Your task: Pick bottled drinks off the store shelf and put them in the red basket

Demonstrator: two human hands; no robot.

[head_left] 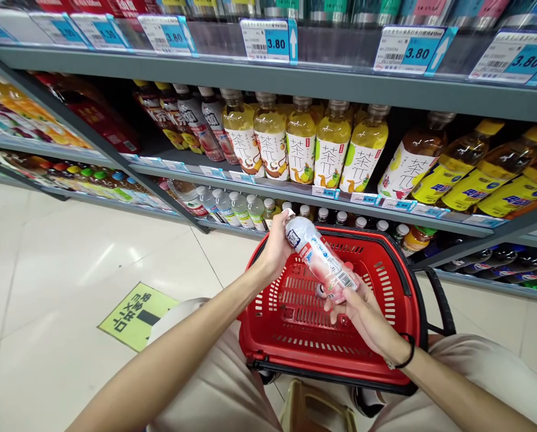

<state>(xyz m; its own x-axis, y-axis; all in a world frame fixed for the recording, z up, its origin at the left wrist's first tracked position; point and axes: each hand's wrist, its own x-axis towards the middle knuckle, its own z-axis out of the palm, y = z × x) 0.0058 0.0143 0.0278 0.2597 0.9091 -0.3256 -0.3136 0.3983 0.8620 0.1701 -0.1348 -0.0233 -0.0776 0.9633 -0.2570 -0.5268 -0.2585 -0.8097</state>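
A pink-and-white drink bottle [317,255] is held tilted between both hands, its capped end up and to the left. My left hand [279,243] is closed around the neck and cap end. My right hand [356,306] grips the pink bottom end, next to the barcode, with a dark band on the wrist. Right below the bottle stands a red shopping basket [290,345] with slotted walls and a black handle. Part of its floor is hidden by the bottle and hands.
Ahead, a grey shelf [259,66] carries price tags. Tea bottles [331,150] and yellow-labelled bottles [479,171] line the middle level, with small white-capped bottles [236,207] beneath. A yellow-green floor sign [135,315] lies at left. A beige stool [315,408] is below the basket.
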